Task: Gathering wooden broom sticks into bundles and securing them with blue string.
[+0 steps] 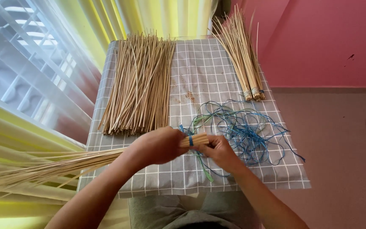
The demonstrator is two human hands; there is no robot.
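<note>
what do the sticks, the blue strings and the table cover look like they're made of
Sticks: thin, pale tan, matt and stiff, probably dried plant stems or split bamboo. Blue strings: glossy, curling loosely, likely plastic or waxed cord. Table cover: grey with a white grid, creased at its edges, seemingly woven cloth.

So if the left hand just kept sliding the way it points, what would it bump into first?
The left hand points rightward along the stick bundle it grips, so it would most likely meet the right hand first, pinching the bundle's blue-tied end. Beyond lies the tangle of blue string.
</note>
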